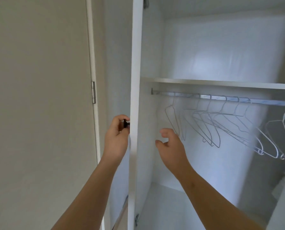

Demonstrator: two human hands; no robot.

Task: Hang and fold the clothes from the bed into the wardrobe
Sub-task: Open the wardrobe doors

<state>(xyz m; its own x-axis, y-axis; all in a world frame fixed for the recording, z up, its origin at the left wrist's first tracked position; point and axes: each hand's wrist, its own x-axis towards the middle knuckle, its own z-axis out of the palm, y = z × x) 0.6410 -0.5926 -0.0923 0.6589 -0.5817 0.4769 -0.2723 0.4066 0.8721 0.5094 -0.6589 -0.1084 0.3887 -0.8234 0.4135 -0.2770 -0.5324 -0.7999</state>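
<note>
Gripping the small dark knob (126, 124) on the outer face of the wardrobe's door (136, 63), the left hand (116, 135) has its thumb and fingers curled round it, forearm rising from below. The door stands swung open, its white edge turned towards the viewer.

Just on the other side of the door, the right hand (170, 145) reaches into the wardrobe (221, 47). Its fingers are apart and loosely curved, the thumb held away from them, and it holds nothing. Its fingertips lie close to the hanger nearest the door; whether they touch it cannot be told.

Further from the door, a row of thin wire hangers (209, 128) hangs bare from a metal rail (221, 97), most of them bunched and tilted, with a few more at the far end. A white shelf (221, 83) runs straight above the rail, and the wardrobe's floor shows pale beneath the right forearm.

On the knob side of the door, a plain beige wall (38, 97) fills the view, with a white frame carrying a metal hinge (93, 92) between the wall and the door.
</note>
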